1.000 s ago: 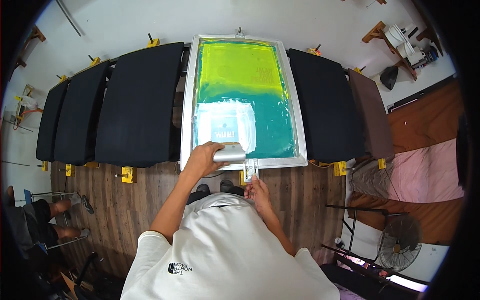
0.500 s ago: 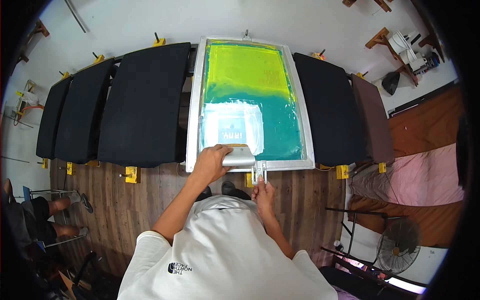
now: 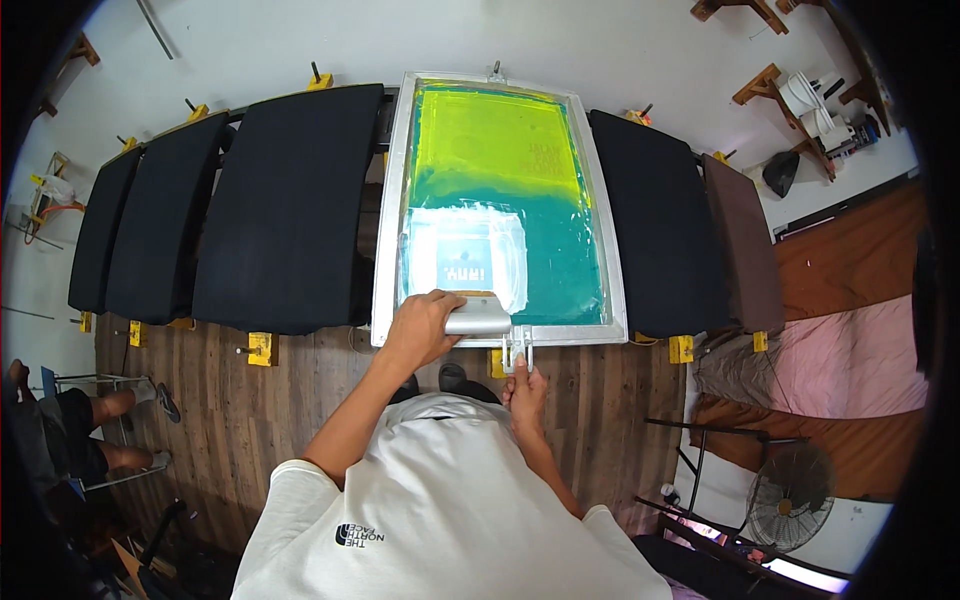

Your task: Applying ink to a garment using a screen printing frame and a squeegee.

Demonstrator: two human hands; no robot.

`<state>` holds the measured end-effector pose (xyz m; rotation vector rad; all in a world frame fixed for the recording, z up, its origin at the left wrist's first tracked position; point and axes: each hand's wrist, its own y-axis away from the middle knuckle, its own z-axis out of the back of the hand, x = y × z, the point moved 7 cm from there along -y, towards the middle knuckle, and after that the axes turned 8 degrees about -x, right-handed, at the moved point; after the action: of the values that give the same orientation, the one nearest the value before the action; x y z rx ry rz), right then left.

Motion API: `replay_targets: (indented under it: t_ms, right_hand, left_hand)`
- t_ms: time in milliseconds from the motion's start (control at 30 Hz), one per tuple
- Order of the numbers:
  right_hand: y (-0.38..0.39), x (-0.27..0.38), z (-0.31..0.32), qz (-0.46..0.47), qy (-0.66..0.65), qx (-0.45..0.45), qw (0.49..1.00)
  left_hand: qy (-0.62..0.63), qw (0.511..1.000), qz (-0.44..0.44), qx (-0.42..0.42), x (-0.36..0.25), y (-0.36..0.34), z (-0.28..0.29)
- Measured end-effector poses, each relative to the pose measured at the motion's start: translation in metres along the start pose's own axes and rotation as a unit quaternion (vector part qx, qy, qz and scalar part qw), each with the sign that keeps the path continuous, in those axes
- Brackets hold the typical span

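At centre, your left hand (image 3: 423, 325) grasps the silver squeegee (image 3: 480, 318); lower right of it, your right hand (image 3: 526, 395) grips the metal bracket (image 3: 518, 341); the screen (image 3: 560, 265) extends above both.

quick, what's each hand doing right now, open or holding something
Left hand: closed, holding the silver squeegee.
Right hand: closed, thumb and fingers on the metal bracket.

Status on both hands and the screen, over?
Left hand grips silver squeegee. Right hand at metal bracket. Screen bears white patch, near left. Left hand and squeegee partly hide it.
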<state>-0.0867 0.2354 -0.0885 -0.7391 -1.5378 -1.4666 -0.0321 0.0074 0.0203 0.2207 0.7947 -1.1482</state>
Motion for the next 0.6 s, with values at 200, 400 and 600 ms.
replay_targets:
  t_ms: [200, 400, 600]
  right_hand:
    - [-0.001, -0.004, -0.001, 0.003, 0.013, 0.008, 1.0]
    - [-0.007, -0.008, 0.002, 0.042, 0.021, -0.003, 0.999]
    - [-0.005, -0.006, 0.001, 0.046, 0.032, -0.01, 0.998]
  left_hand:
    - [-0.012, 1.0, -0.011, -0.006, 0.001, 0.0, -0.001]
    - [-0.005, 1.0, -0.005, -0.01, 0.004, -0.001, -0.001]
    - [-0.016, 1.0, -0.006, -0.004, 0.008, -0.003, -0.004]
